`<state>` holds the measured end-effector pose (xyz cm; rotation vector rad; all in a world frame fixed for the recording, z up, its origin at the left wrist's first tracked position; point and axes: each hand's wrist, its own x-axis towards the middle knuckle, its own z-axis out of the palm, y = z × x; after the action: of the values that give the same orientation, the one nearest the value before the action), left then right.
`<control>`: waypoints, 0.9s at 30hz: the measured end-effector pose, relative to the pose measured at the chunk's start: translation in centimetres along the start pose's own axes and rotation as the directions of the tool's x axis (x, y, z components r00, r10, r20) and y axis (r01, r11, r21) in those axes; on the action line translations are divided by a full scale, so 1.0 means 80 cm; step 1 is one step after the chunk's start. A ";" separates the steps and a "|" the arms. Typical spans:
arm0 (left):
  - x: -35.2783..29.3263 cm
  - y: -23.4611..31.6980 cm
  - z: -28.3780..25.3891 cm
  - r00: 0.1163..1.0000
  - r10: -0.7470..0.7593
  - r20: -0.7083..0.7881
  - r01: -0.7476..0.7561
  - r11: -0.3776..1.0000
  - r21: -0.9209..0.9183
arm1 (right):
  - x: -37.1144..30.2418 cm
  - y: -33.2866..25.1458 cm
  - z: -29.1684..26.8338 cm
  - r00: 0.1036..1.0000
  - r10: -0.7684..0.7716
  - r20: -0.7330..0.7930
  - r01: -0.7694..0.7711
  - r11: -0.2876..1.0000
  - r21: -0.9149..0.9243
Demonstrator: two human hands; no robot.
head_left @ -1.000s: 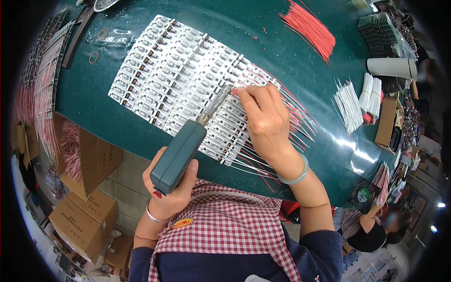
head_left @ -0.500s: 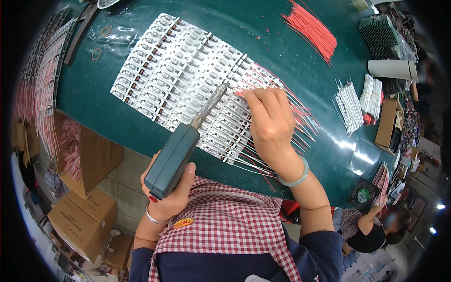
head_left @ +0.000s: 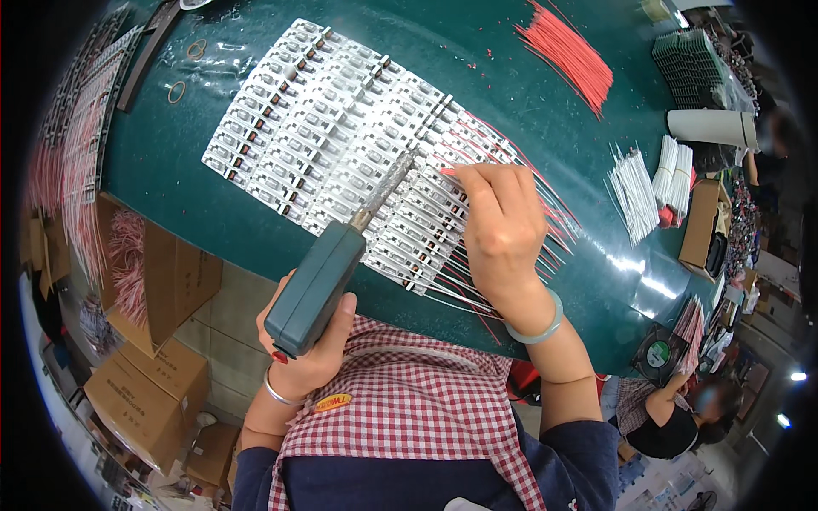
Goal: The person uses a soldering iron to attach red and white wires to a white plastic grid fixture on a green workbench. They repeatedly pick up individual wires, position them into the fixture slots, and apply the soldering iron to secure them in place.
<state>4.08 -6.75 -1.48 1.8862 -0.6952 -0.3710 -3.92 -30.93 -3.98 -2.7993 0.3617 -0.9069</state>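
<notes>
My left hand is wrapped round the dark green handle of a soldering gun. Its long metal barrel slants up and to the right, with the tip over the rows of small white circuit boards. At the right side of those boards, my right hand pinches a red wire, whose end shows just left of the fingertips, close to the gun's tip. Several red and white wires fan out from the boards' right edge, partly hidden under my right hand and wrist.
On the green table lie a bundle of red wires, white wires and rubber bands. A pale cylinder and a cardboard box stand right. Wired boards hang over the left edge. Another person works at lower right.
My right hand has shifted slightly right with the red wire, its end now a little farther from the boards' middle. The soldering gun has barely moved.
</notes>
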 end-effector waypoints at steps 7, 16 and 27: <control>0.000 -0.002 0.000 1.000 0.006 -0.029 -0.006 1.000 -0.015 | 0.006 0.003 -0.003 0.989 -0.047 -0.140 0.051 0.998 0.027; -0.006 -0.007 -0.003 1.000 -0.009 -0.005 0.009 1.000 -0.015 | -0.006 -0.007 0.009 1.000 0.012 -0.018 -0.008 0.984 0.177; 0.002 0.001 -0.003 0.997 -0.025 0.079 0.026 0.999 -0.019 | -0.007 -0.010 0.018 0.999 0.035 0.010 -0.036 0.986 0.161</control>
<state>4.33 -6.68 -1.26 1.8709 -0.7177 -0.4690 -3.35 -29.86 -5.28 -2.6398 0.3208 -0.8769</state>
